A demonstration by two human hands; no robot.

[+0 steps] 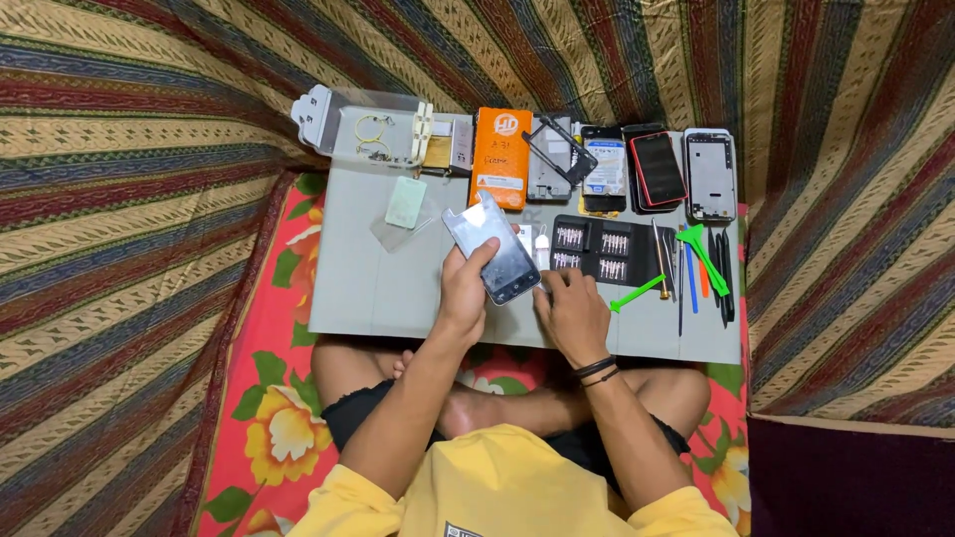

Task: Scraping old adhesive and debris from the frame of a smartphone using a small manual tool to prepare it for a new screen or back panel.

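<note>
Here the left hand (pixel 466 288) holds a phone (pixel 494 249) tilted above a grey board (pixel 368 288), the thumb pressed across its glass face and the other fingers wrapped out of sight behind it, so their grip cannot be made out. The right hand (pixel 571 310) rests just beside the phone's lower corner, fingers curled down onto the board; their tips are hidden under the knuckles, and I cannot tell whether they pinch anything. Just past those fingers lies a black tray of screwdriver bits (pixel 593 252), and farther out to the right a bunch of green, blue and orange pry tools (pixel 701 264). Beyond the left fingers sit an orange box (pixel 500 157) and a clear plastic sleeve (pixel 405 211). Both forearms are cut off by yellow sleeves at the lower edge.
</note>
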